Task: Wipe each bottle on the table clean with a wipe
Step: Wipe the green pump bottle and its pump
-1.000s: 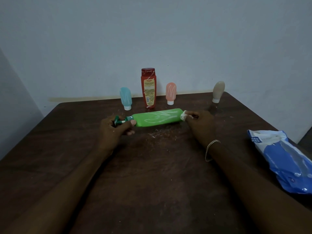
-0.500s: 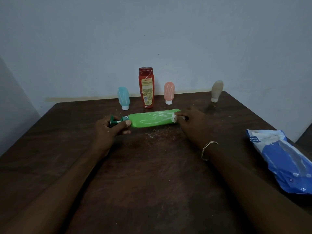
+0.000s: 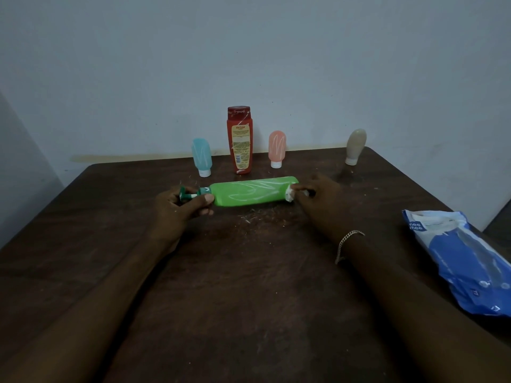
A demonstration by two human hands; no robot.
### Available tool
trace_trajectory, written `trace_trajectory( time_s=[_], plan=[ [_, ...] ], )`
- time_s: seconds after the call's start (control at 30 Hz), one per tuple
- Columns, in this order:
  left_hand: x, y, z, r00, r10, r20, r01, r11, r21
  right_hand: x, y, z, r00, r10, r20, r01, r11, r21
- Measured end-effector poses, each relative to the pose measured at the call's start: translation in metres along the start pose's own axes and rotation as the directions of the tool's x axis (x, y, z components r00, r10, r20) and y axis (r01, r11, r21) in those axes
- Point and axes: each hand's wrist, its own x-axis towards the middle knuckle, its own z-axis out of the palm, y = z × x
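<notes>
The left hand grips the green bottle only by its pump while the right hand pinches a seemingly balled wipe, so hard strokes could spin it loose.

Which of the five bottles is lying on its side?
The green bottle; blue bottle, red bottle, pink bottle and beige bottle all stand upright behind it.

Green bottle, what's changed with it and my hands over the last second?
The right hand, pinching the wipe, slid it a little leftward over the base end of the green bottle. Nothing was taken up or let go. The left hand still grips the pump neck; the bottle still lies on its side. The red bottle, blue tube, pink tube, beige tube and wipes pack stayed put.
</notes>
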Motion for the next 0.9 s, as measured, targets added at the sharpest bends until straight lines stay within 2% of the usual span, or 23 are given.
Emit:
trace_trajectory(
  time_s=[0.07, 0.23, 0.4, 0.57, 0.67, 0.77, 0.9],
  plan=[
    [0.000, 0.000, 0.001, 1.000, -0.001, -0.001, 0.001, 1.000, 0.002, 0.005, -0.004, 0.001, 1.000, 0.012, -0.019, -0.013, 1.000, -0.007],
    [0.001, -0.001, -0.002, 1.000, -0.007, -0.013, 0.006, 0.999, -0.038, -0.004, -0.018, 0.007, 0.994, -0.085, 0.070, 0.083, 0.996, 0.033],
    [0.001, -0.001, 0.000, 1.000, -0.011, 0.008, 0.011, 1.000, -0.018, 0.003, -0.009, 0.002, 1.000, 0.010, -0.019, -0.009, 1.000, 0.029],
    [0.002, -0.001, -0.002, 1.000, -0.010, 0.004, 0.011, 0.998, -0.064, -0.007, -0.029, 0.009, 0.989, -0.129, 0.070, 0.124, 0.990, 0.062],
    [0.002, -0.002, -0.001, 1.000, -0.012, 0.011, 0.013, 0.999, -0.043, -0.005, -0.018, 0.000, 0.995, -0.081, 0.052, 0.076, 0.994, 0.077],
    [0.002, -0.002, -0.001, 1.000, -0.014, 0.011, 0.014, 0.999, -0.031, 0.002, -0.022, 0.003, 0.999, -0.050, 0.011, 0.050, 0.999, 0.021],
    [0.003, -0.003, -0.003, 1.000, -0.009, -0.007, 0.009, 0.998, -0.068, -0.006, -0.036, 0.012, 0.985, -0.161, 0.063, 0.158, 0.986, 0.046]
  ],
)
